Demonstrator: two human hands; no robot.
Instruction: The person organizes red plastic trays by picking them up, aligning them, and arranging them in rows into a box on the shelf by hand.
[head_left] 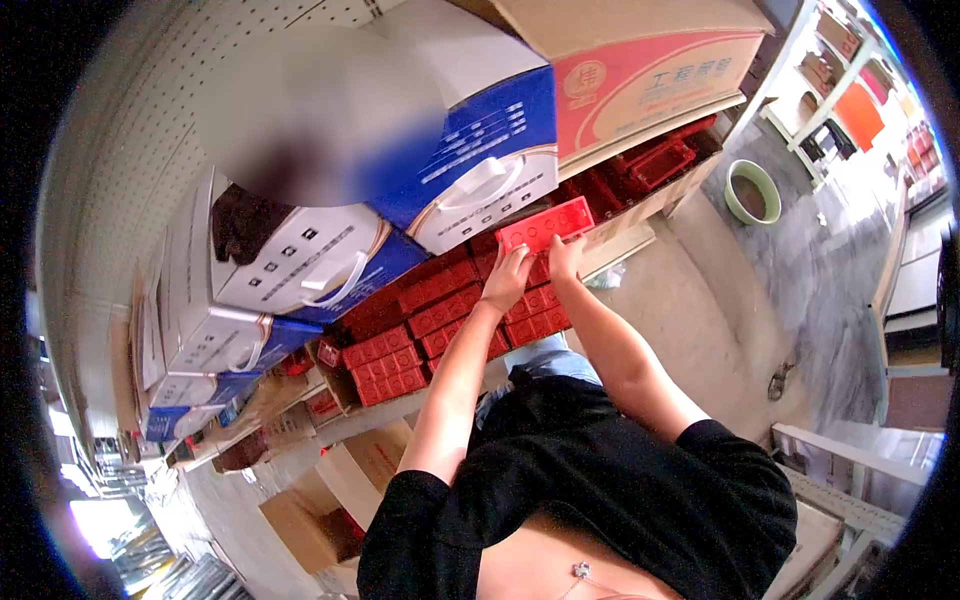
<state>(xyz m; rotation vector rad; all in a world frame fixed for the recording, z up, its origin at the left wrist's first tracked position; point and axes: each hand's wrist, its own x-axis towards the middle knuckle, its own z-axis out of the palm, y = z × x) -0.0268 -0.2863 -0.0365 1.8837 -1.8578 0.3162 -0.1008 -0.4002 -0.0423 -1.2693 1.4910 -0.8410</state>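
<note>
Both my hands hold one red plastic box (545, 223) with round marks on its face, above a shelf of similar boxes. My left hand (508, 275) grips its lower left edge, fingers closed on it. My right hand (566, 258) grips the lower edge further right, also closed. Rows of stacked red boxes (440, 318) lie just beyond and to the left of my hands. More red parts (660, 163) fill an open carton at the upper right.
Blue and white cartons with handles (490, 175) stand behind the red stacks, beside a red and brown carton (655, 90). A green bucket (752, 192) stands on the floor at right. An open cardboard box (300, 520) is at lower left. A metal frame (850, 450) is at lower right.
</note>
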